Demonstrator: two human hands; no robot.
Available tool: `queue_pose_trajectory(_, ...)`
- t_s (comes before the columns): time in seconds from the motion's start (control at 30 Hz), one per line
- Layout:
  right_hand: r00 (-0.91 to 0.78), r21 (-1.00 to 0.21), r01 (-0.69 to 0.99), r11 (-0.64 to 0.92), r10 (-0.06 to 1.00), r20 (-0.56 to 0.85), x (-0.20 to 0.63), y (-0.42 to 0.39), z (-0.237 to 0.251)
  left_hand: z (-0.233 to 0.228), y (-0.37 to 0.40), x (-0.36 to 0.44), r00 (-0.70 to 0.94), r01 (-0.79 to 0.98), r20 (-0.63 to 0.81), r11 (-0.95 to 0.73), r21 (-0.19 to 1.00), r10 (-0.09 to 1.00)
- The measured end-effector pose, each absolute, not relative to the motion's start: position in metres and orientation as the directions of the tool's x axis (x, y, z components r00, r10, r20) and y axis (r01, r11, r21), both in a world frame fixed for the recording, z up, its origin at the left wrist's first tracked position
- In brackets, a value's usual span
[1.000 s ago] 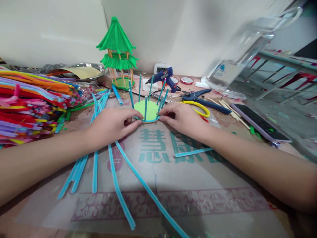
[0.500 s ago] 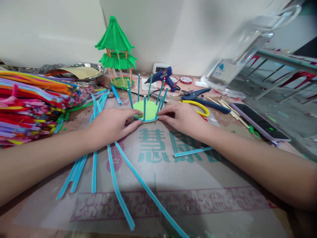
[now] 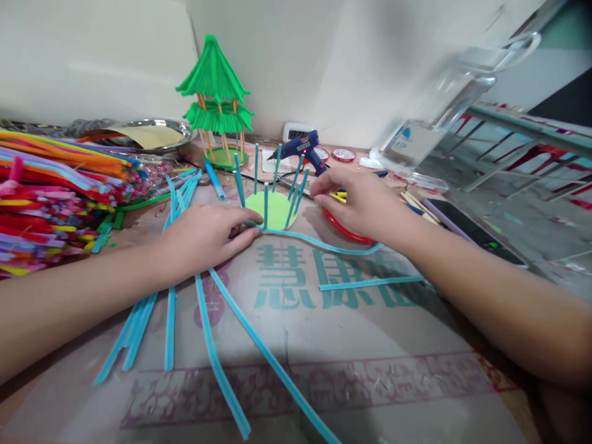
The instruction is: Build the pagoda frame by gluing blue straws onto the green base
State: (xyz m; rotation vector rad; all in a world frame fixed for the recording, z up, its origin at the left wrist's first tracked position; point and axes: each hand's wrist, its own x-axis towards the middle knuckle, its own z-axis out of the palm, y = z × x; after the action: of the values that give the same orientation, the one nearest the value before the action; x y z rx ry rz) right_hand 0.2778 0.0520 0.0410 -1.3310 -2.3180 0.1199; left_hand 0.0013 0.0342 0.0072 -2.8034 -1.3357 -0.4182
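Observation:
A light green disc (image 3: 277, 209) lies on the printed mat with several blue pipe-cleaner posts (image 3: 256, 168) standing around its rim. My left hand (image 3: 203, 237) rests at the disc's left edge, thumb and fingers pinching the end of a blue pipe cleaner (image 3: 324, 245). That pipe cleaner trails loosely to the right, under my right wrist. My right hand (image 3: 358, 203) hovers right of the disc, over yellow handles (image 3: 339, 197) and a red ring (image 3: 345, 231). Its fingers point toward the blue glue gun (image 3: 303, 148) and hold nothing.
A finished green pagoda model (image 3: 213, 92) stands behind the disc. A big pile of coloured pipe cleaners (image 3: 55, 191) fills the left. Several loose blue pipe cleaners (image 3: 208, 345) lie in front. A phone (image 3: 467, 231), a clear bottle (image 3: 430, 117) and a metal dish (image 3: 152, 132) are nearby.
My right hand let go of the disc's rim and moved back and right toward the glue gun. The blue pipe cleaner sprang away from the rim and now trails to the right.

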Motion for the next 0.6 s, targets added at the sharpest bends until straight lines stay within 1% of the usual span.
queue_pose_trajectory(0.03,-0.413,-0.349,0.772,0.531,0.836,0.361,0.28,0.056,0.036,0.008,0.034,0.001,0.602,0.764,0.241,-0.637,0.103,0.762)
queue_pose_trajectory(0.1,-0.41,-0.506,0.676,0.536,0.844,0.347,0.281,0.064,0.023,0.008,0.033,0.001,0.605,0.764,0.241,-0.638,0.096,0.759)
queue_pose_trajectory(0.17,-0.42,-0.673,0.553,0.491,0.862,0.284,0.281,0.069,0.01,0.008,0.033,0.0,0.609,0.761,0.245,-0.643,0.085,0.754)
queue_pose_trajectory(0.23,-0.431,-0.779,0.465,0.421,0.876,0.216,0.28,0.07,0.003,0.007,0.033,-0.002,0.611,0.764,0.248,-0.642,0.066,0.752)
queue_pose_trajectory(0.33,-0.434,-0.842,0.414,0.345,0.888,0.15,0.278,0.064,0.006,0.006,0.033,-0.005,0.593,0.782,0.251,-0.622,0.045,0.765)
queue_pose_trajectory(0.43,-0.448,-0.875,0.394,0.283,0.89,0.086,0.275,0.052,0.015,0.007,0.034,-0.007,0.569,0.8,0.237,-0.597,0.061,0.788)
queue_pose_trajectory(0.53,-0.492,-0.882,0.395,0.256,0.87,0.033,0.274,0.043,0.025,0.007,0.036,-0.008,0.56,0.804,0.22,-0.588,0.089,0.799)
queue_pose_trajectory(0.6,-0.494,-0.857,0.432,0.28,0.869,0.035,0.276,0.042,0.033,0.007,0.037,-0.008,0.564,0.792,0.24,-0.6,0.112,0.79)
